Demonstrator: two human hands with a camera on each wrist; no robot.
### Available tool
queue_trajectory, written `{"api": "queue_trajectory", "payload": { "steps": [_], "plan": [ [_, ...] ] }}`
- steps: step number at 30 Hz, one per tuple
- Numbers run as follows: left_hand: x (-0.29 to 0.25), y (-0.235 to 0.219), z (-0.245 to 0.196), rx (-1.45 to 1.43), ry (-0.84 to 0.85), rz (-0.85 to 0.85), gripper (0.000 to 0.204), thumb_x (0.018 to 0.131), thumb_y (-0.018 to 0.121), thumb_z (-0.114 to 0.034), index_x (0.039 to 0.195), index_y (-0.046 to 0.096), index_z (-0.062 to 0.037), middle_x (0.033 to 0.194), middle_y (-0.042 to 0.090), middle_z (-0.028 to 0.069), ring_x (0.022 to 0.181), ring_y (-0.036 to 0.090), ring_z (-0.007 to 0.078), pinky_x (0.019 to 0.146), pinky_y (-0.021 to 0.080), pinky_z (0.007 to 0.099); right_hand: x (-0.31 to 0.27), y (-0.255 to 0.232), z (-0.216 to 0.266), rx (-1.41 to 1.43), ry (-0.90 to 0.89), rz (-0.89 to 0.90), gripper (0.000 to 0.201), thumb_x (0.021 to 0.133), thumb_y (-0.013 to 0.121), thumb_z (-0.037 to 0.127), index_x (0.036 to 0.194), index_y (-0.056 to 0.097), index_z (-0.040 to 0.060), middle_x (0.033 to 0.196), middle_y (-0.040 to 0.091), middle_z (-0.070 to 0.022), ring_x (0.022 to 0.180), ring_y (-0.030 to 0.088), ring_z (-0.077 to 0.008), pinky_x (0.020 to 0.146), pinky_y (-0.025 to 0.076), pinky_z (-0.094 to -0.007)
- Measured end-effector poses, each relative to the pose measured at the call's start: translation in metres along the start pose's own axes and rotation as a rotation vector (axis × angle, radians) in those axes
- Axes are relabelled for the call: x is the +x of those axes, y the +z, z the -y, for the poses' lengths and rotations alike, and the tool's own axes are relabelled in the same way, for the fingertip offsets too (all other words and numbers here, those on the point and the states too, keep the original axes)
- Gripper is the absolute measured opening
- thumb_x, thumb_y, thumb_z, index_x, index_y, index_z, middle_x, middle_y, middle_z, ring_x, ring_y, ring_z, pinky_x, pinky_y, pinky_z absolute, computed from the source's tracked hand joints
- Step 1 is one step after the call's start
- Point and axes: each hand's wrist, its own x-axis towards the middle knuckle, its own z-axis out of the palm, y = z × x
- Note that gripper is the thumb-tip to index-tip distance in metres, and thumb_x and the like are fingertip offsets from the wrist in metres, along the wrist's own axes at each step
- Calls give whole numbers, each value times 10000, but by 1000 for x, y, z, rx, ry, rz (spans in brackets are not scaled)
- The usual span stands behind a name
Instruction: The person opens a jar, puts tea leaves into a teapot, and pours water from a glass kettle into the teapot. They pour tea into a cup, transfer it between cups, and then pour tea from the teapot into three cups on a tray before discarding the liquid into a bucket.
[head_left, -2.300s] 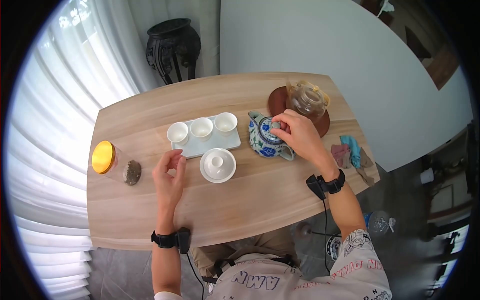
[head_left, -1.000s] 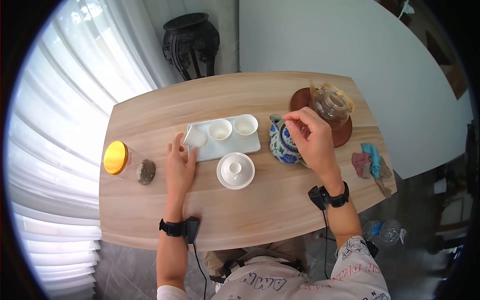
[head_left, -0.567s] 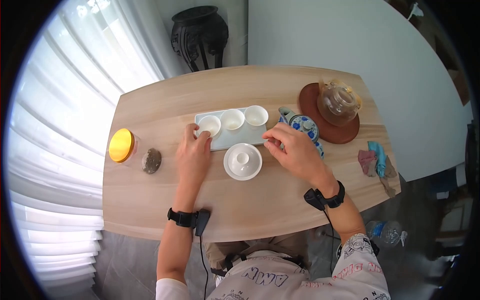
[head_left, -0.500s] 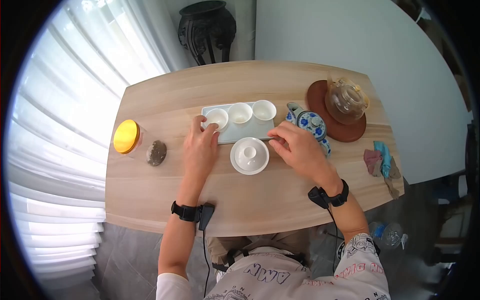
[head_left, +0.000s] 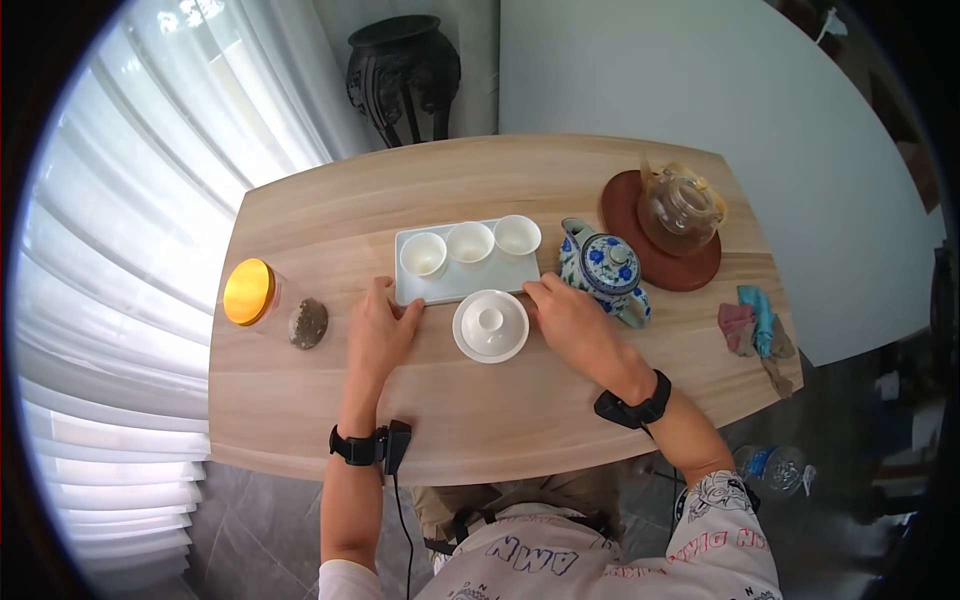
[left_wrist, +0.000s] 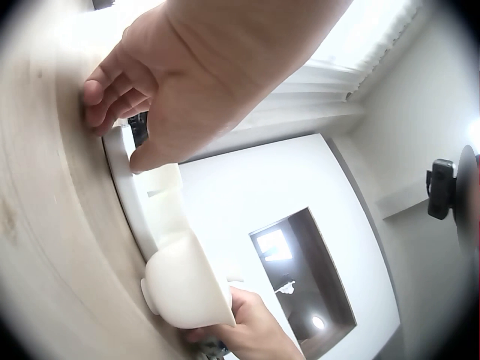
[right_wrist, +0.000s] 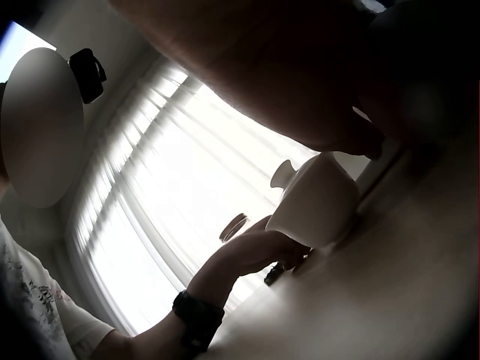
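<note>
A pale rectangular tray (head_left: 450,287) holds three white teacups (head_left: 470,243) in a row, all upright. My left hand (head_left: 380,325) grips the tray's near left corner; in the left wrist view its thumb lies along the tray's front side, fingers around the end. At the near right corner my right hand (head_left: 575,320) pinches the edge between thumb and fingers. Between the hands, just in front of the tray, stands a white lidded gaiwan (head_left: 491,335) on the table. A blue-and-white teapot (head_left: 612,275) sits right behind the right hand, lid on.
A glass teapot (head_left: 680,212) stands on a round brown board (head_left: 625,205) at the back right. Crumpled cloths (head_left: 757,325) lie at the right edge. To the left are a yellow-lidded jar (head_left: 249,292) and a dark speckled stone-like lump (head_left: 308,323).
The right hand has left the blue-and-white teapot's lid for the tray's right corner. The left hand tipped the leftmost cup, which stands upright again, then moved down to the tray's left corner.
</note>
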Motion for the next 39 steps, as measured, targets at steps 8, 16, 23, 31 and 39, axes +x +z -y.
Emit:
{"api": "queue_trajectory", "payload": {
  "steps": [8,16,23,31,39],
  "plan": [
    [27,12,23,-212,-95,3,259,919,648,-111,1107,674,67,720,703,211,646,689,330,661,535,455,2,3,2,36,2,-19,246,908,561,-79,1141,639,-78,1106,629,-247,988,697,-422,849,587,-482],
    [43,22,16,-125,-54,-55,236,905,612,-94,1076,684,52,780,721,245,725,710,404,707,547,490,15,13,-1,61,-21,-60,224,937,535,-54,1140,615,-107,1165,595,-272,994,687,-434,857,581,-478],
    [60,35,17,-121,-36,-90,268,906,631,-117,1122,686,33,818,722,240,772,705,412,754,549,500,12,0,6,141,0,-93,297,970,562,9,1249,609,-84,1234,601,-225,1014,685,-421,869,569,-491],
    [58,9,-19,28,321,-198,575,866,711,-108,1402,539,10,1232,657,250,1117,650,423,948,533,490,73,-73,-14,-115,-119,-157,395,881,759,147,1216,635,-23,1269,641,-195,1138,663,-369,935,553,-466],
    [86,29,-30,-49,395,-57,722,831,825,-96,1468,499,-7,1383,590,241,1267,588,434,1051,499,477,129,-30,-71,-160,-188,68,487,780,848,203,1142,618,-28,1191,681,-220,1171,652,-392,998,539,-464]
  ]
}}
